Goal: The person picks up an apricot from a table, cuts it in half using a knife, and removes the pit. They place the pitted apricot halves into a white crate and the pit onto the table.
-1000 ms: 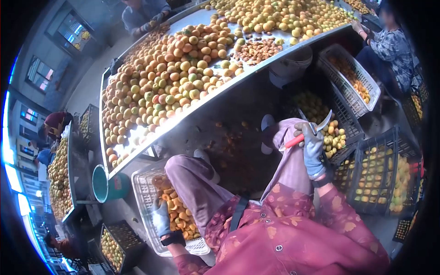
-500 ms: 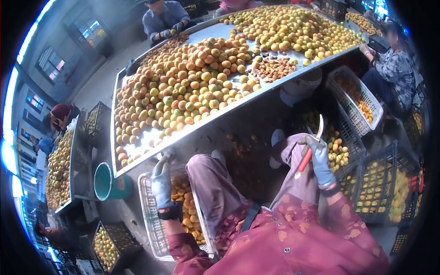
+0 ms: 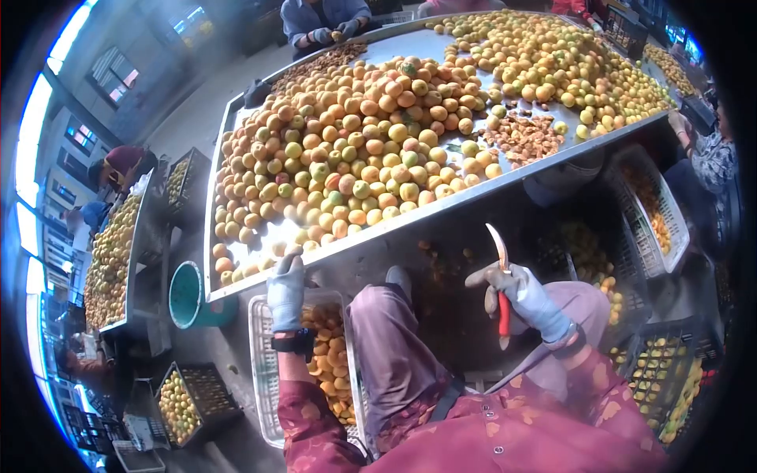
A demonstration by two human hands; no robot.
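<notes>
My right hand (image 3: 524,296), in a pale glove with dark fingertips, holds a pruning knife with a red handle (image 3: 504,315). Its curved blade (image 3: 498,243) points up, away from me. At the near rim of the metal-edged table is my gloved left hand (image 3: 285,296), fingers reaching up toward the apricots (image 3: 347,173) heaped there. I see nothing held in it, though its fingertips are partly hard to make out. Below that hand, a white plastic crate (image 3: 264,378) contains apricot halves (image 3: 331,363).
A teal bucket (image 3: 186,296) stands left of the crate. Apricot pits (image 3: 524,138) lie piled on the tabletop. Dark crates of fruit (image 3: 658,378) stand at my right, and another crate (image 3: 197,402) at lower left. Across the table a person in blue (image 3: 323,24) handles fruit.
The view has shifted, so the table sits further right. My right hand has moved left with the knife, away from my knee. My left hand has come up to the table rim.
</notes>
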